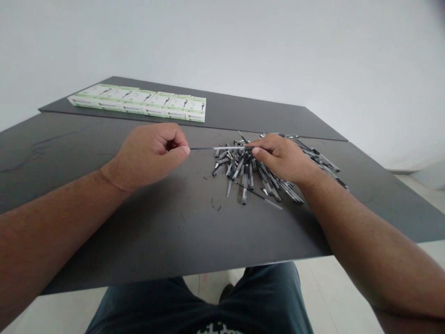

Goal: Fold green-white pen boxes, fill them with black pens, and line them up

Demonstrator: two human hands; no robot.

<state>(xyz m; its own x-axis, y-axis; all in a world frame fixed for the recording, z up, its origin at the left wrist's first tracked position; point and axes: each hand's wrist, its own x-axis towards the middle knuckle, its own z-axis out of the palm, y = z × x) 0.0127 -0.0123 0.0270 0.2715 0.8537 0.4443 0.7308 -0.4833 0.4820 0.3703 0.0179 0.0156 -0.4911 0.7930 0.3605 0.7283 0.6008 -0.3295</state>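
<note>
A thin pen refill [205,148], dark on the left and clear towards the right, runs level between my two hands above the table. My left hand [156,150] pinches its dark end between thumb and curled fingers. At the other end, my right hand [278,155] pinches a short black part of a pen [249,148], mostly covered by the fingers. Whether the refill sits inside that part I cannot tell. Under and around my right hand lies a loose heap of clear pens with black parts [245,178].
Several white and green boxes [153,104] with pen pictures stand in a row on a raised dark board at the back left. One loose refill [273,203] lies at the heap's front. The dark table [167,241] ends just before my legs; a white wall is behind.
</note>
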